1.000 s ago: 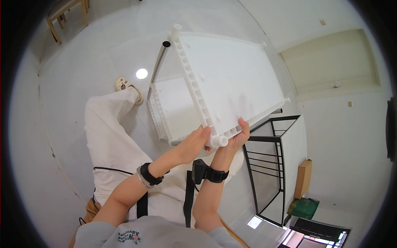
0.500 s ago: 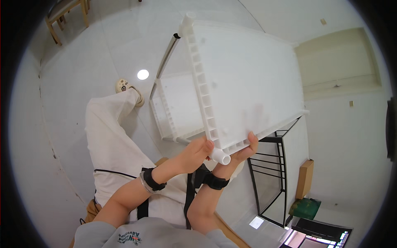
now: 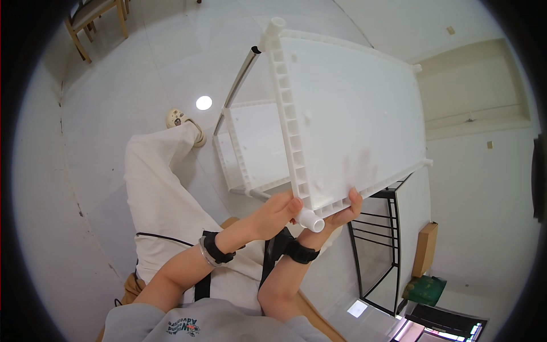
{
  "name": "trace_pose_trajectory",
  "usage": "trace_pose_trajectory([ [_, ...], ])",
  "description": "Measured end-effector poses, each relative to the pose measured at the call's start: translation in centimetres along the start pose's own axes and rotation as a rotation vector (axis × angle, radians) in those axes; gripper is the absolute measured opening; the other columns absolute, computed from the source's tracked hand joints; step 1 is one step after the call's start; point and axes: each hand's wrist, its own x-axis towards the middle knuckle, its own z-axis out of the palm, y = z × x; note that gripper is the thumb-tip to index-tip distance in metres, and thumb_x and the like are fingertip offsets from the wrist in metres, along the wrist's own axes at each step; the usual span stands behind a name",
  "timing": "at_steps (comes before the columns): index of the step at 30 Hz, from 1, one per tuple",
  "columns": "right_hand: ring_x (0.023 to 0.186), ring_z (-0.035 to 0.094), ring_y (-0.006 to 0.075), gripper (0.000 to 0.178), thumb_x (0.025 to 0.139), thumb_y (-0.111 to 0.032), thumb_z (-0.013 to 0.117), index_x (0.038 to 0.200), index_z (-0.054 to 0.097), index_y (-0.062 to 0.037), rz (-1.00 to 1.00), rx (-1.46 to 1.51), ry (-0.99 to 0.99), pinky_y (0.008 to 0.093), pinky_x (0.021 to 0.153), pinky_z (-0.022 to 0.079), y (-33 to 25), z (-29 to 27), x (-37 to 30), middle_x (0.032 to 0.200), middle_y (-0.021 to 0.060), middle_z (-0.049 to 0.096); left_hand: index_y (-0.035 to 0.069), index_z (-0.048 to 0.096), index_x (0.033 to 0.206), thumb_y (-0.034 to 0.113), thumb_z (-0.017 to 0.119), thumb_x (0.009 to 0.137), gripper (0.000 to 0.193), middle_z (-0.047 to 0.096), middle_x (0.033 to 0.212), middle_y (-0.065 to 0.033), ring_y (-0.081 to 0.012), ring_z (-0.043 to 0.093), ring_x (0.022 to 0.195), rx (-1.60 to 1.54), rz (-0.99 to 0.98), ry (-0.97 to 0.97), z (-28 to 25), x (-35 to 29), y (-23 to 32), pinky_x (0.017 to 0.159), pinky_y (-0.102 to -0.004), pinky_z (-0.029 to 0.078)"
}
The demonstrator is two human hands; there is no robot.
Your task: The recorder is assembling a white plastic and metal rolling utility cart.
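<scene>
A white plastic shelf panel [image 3: 353,114] with a ribbed rim and short round sockets at its corners stands tilted in front of me. It belongs to a shelf rack with silver metal poles [image 3: 238,80] and lower white shelves [image 3: 259,142]. My left hand [image 3: 276,216] is closed round the near corner, beside the open-ended corner socket [image 3: 311,221]. With its thumb over the rim, my right hand [image 3: 347,210] grips the panel's near edge; its fingers lie behind the panel and show only as a faint shadow.
A black metal frame with bars [image 3: 376,228] stands to the right. Beyond it are a cardboard box [image 3: 425,249] and a green bag-like item [image 3: 424,289]. A wooden chair [image 3: 102,20] is at the far left. My shoe [image 3: 185,124] rests on the floor left of the rack.
The panel has shifted slightly right, with both hands keeping their hold near the corner. The whole view has also moved a little.
</scene>
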Motion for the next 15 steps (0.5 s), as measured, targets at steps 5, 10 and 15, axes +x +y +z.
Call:
trace_pose_trajectory([
  [5,0.097,0.055,0.0294,0.059,0.065,-0.011,0.050,0.119,0.035,0.0076,0.006,-0.013,-0.020,0.0400,0.083,0.049,-0.1,0.2,-0.1,0.108,0.0196,0.049,-0.002,0.049,0.091,0.052,0.031,0.090,0.057,0.050,0.075,-0.0062,-0.0136,0.047,0.066,-0.013,0.062,-0.002,-0.1,-0.2,-0.9,0.061,-0.0267,0.042],
  [10,0.101,0.052,0.0317,0.055,0.067,-0.002,0.047,0.120,0.034,0.0077,0.006,0.057,0.011,0.0446,0.089,0.045,-0.1,-1.4,1.2,0.111,0.0210,0.048,-0.002,0.048,0.095,0.052,0.029,0.090,0.057,0.049,0.073,-0.0043,-0.0115,0.046,0.065,-0.006,0.036,0.094,-0.2,0.3,-0.6,0.061,-0.0257,0.042],
  [15,0.108,0.048,0.0333,0.053,0.069,0.006,0.044,0.121,0.034,0.0080,0.013,0.126,0.026,0.0461,0.094,0.041,0.3,-3.0,3.1,0.115,0.0210,0.046,-0.001,0.047,0.099,0.049,0.027,0.092,0.054,0.049,0.076,-0.0035,-0.0113,0.046,0.066,-0.090,-0.053,0.006,-0.8,1.6,-0.5,0.062,-0.0252,0.042],
])
